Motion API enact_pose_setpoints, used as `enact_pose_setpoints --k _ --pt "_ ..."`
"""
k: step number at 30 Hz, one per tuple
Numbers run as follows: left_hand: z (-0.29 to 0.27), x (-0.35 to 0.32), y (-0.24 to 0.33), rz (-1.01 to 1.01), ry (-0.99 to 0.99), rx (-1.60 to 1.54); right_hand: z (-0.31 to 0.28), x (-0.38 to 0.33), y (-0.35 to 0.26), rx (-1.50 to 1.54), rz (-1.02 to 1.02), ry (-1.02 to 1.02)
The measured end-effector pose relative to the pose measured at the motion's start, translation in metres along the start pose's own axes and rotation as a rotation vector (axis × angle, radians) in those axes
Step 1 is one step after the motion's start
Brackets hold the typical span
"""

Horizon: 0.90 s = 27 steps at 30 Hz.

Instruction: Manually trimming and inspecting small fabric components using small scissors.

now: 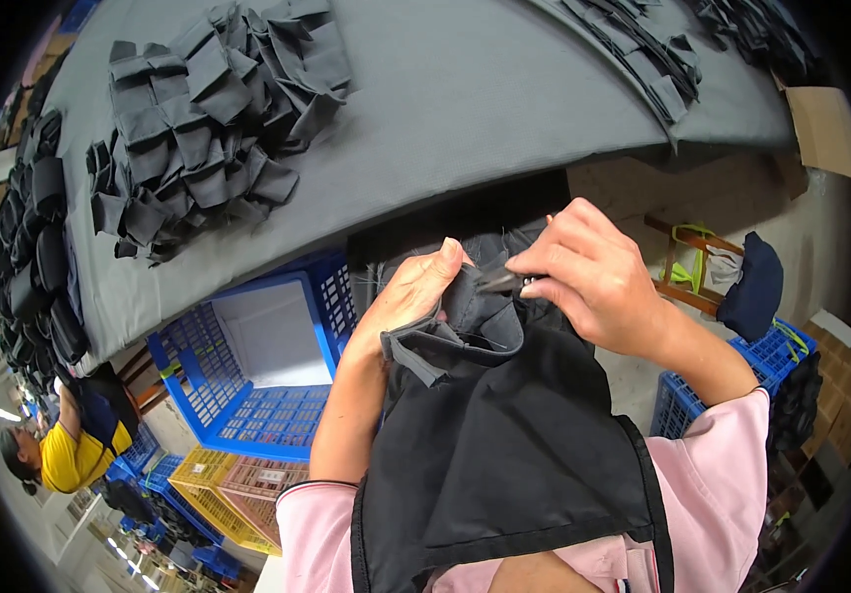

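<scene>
My left hand point(407, 296) is closed on a dark grey sewn fabric piece point(460, 341), thumb up and the piece folded over my fingers. A frayed end of the piece hangs below my left wrist. My right hand point(593, 272) grips small metal thread snips point(497, 283), their blades pointing left at the fabric beside my left thumb. The blades are slightly blurred, and their handle is mostly hidden in my fingers. Both hands are above my lap, over a black apron point(514, 445). More dark fabric lies just behind my hands, partly covered by them.
A grey-covered table point(445, 89) spans the far side, with a heap of grey fabric pieces point(188, 128) at left and strips point(633, 54) at right. A blue crate point(277, 435) stands left of my lap. Another blue crate point(677, 405) and a wooden stool point(687, 287) are at right.
</scene>
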<state>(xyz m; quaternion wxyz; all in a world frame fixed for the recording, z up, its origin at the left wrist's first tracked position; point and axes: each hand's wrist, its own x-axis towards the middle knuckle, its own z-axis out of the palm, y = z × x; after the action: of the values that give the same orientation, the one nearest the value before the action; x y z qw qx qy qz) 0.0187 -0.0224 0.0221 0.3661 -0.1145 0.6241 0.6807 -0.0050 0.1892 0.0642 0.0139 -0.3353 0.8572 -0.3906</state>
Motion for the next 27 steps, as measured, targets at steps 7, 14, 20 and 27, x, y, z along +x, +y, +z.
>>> enact_pose_setpoints --k 7,14,20,27 --pt "0.003 0.001 0.004 -0.024 -0.033 -0.013 0.004 0.000 0.000 0.009 -0.048 -0.049" --pt "0.000 0.001 0.001 -0.036 -0.010 -0.013 0.001 -0.002 -0.001 -0.018 -0.042 0.015" --pt "0.005 0.001 0.002 0.035 0.040 0.041 0.008 -0.003 0.000 -0.008 -0.054 -0.024" --pt "0.002 -0.001 0.001 0.108 0.014 0.098 0.011 0.001 -0.003 -0.016 -0.140 -0.122"
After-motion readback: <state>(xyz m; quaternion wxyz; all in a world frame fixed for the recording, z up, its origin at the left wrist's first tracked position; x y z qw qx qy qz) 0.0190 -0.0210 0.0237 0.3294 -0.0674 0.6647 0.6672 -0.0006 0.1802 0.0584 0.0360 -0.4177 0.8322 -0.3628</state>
